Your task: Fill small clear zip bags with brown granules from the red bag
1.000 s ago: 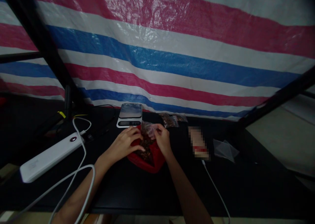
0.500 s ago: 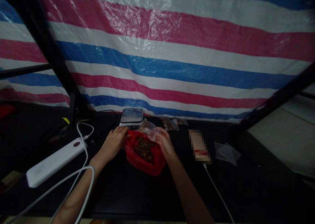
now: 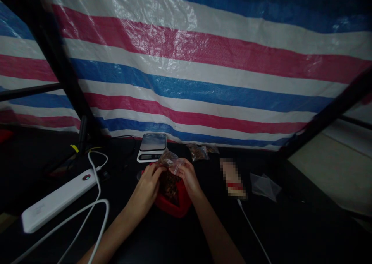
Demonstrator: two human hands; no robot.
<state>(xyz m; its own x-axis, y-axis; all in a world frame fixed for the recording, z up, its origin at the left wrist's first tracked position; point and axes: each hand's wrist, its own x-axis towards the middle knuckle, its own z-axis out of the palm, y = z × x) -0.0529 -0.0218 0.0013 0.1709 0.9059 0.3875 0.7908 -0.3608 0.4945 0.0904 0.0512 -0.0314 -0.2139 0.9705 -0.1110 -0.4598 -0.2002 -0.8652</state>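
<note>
A red plastic bag (image 3: 171,210) stands with its mouth spread wide on the black table, and small brown dried pieces (image 3: 169,188) fill it. Over its far side is a small clear zip bag (image 3: 168,158) with some contents at its far end. My right hand (image 3: 188,177) pinches this small bag's near right edge. From the left, my left hand (image 3: 148,186) reaches across the red bag's rim, its fingers closed at the small bag's near left edge; its fingertips are partly hidden. Just behind stands a white digital scale (image 3: 151,147).
Several filled clear bags (image 3: 198,152) lie behind to the right. A blurred-out phone-like object (image 3: 233,179) with a white cable and flat clear bags (image 3: 265,186) lie farther right. At left are a white power strip-like bar (image 3: 59,200) and looped white cable (image 3: 101,202). Striped sheeting (image 3: 188,78) hangs behind.
My left hand has moved from the red bag's left rim inward to the small clear bag. My right hand keeps hold of that bag. The whole view has shifted slightly.
</note>
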